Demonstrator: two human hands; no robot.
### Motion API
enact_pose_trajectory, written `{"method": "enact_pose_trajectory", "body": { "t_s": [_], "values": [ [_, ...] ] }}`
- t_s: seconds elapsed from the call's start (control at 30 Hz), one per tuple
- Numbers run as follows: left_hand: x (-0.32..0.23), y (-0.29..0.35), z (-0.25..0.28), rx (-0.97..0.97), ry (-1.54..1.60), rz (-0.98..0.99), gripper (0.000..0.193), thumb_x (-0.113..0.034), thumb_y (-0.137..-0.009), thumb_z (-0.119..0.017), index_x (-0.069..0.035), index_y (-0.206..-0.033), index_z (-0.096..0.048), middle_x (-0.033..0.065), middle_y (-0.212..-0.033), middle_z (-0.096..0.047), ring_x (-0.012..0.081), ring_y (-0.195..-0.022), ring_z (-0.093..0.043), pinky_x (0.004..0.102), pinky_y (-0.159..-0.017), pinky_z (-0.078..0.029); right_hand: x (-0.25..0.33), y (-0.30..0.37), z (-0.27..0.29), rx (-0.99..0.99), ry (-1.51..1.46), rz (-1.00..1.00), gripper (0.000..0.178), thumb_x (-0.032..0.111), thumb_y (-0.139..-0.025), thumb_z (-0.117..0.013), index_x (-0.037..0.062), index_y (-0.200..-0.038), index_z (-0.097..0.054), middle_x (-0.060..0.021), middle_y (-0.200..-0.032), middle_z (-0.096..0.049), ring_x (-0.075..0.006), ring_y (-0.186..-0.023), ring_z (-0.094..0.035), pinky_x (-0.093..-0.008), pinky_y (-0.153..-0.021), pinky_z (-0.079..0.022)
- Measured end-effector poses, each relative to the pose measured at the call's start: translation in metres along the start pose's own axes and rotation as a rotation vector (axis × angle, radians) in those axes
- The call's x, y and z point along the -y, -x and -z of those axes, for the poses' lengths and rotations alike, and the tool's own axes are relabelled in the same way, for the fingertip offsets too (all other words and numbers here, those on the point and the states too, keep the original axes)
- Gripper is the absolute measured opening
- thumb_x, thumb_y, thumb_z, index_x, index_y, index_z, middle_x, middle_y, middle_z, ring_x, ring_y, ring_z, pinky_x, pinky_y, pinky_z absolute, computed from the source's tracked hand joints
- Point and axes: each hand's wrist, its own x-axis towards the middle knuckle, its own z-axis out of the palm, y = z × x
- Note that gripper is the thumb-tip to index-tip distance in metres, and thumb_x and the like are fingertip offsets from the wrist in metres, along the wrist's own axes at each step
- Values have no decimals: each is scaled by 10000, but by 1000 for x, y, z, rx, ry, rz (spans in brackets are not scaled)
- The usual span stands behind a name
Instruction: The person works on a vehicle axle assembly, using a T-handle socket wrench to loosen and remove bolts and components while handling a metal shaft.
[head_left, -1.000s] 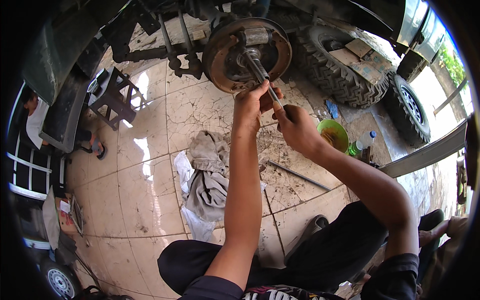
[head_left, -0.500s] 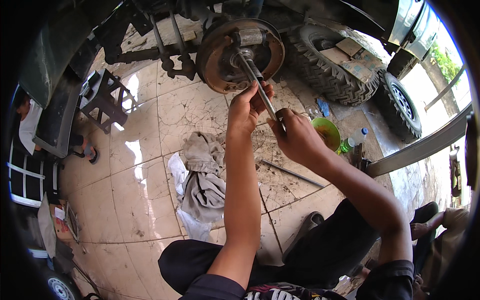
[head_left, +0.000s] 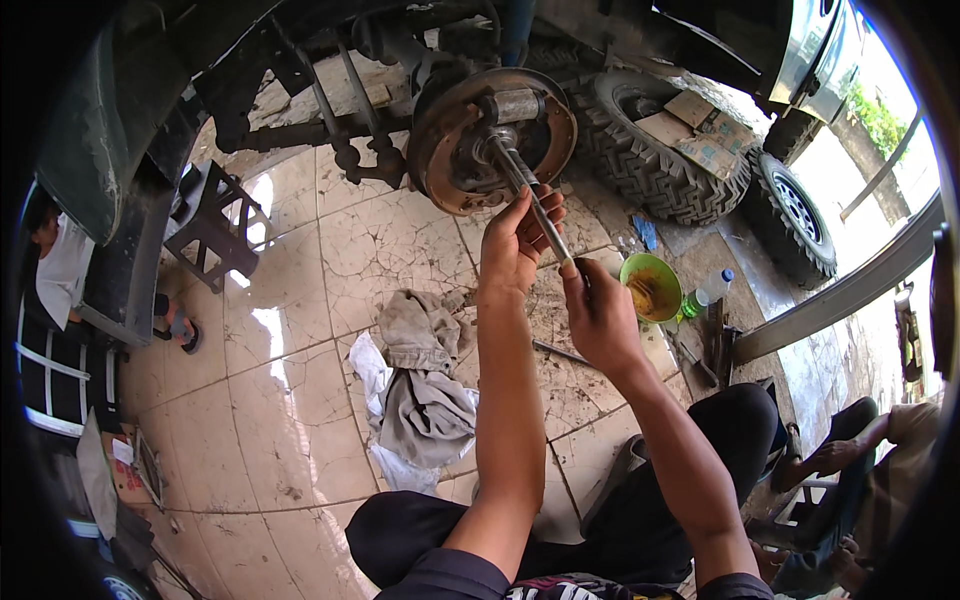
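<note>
Left hand [head_left: 520,238]: fingers curled round metal bar [head_left: 553,232], thumb against it.
Right hand [head_left: 600,308]: gripping bar's near end; thumb now along it, where knuckles sat on top half a second ago.
Bar: runs ahead of left hand into brake assembly [head_left: 450,150].
Right elbow: tucked in from earlier flare.
Floor rod [head_left: 560,351]: left of right hand, now partly covered by right arm.
Green bowl [head_left: 628,271]: just right of right hand.

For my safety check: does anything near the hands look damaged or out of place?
Yes: floor tiles left of the left hand look cracked, with dark jagged lines; a metal rod lies loose on the floor.
</note>
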Motion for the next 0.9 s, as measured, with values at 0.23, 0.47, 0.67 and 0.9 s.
{"method": "enact_pose_trajectory", "body": {
  "t_s": [0.23,0.47,0.67,0.9],
  "values": [
    [7,-3,-3,54,54,1,311,-268,-976,-553,-17,-1151,-607,111,-1044,-693,185,-945,-673,319,-805,-550,9,-5,19,109,-752,-536,362,349,-1010,-479,3,-1066,-570,-14,-664,-536,-91,-468,-450,-243,-430,-364],
    [2,-1,4,3,-23,6,288,-270,-959,-586,-12,-1080,-616,135,-1008,-696,203,-936,-684,323,-833,-561,17,6,-1,-162,385,125,345,270,-944,-574,-59,-1049,-578,-258,-791,-639,-395,-757,-657,-465,-598,-498],
    [1,-2,-7,21,-21,-35,302,-274,-932,-630,-16,-1089,-634,114,-992,-704,192,-921,-690,285,-816,-554,20,-17,35,307,-1175,-716,287,323,-1005,-471,59,-922,-547,97,-560,-360,-65,-373,-240,-243,-347,-191],
    [0,-6,-5,-26,-37,27,234,-210,-918,-650,-6,-1032,-635,118,-961,-694,203,-906,-689,309,-835,-573,7,-7,18,21,-373,-234,318,279,-1003,-491,-23,-1046,-579,-27,-638,-541,-155,-497,-499,-313,-464,-398]
  ]
}}
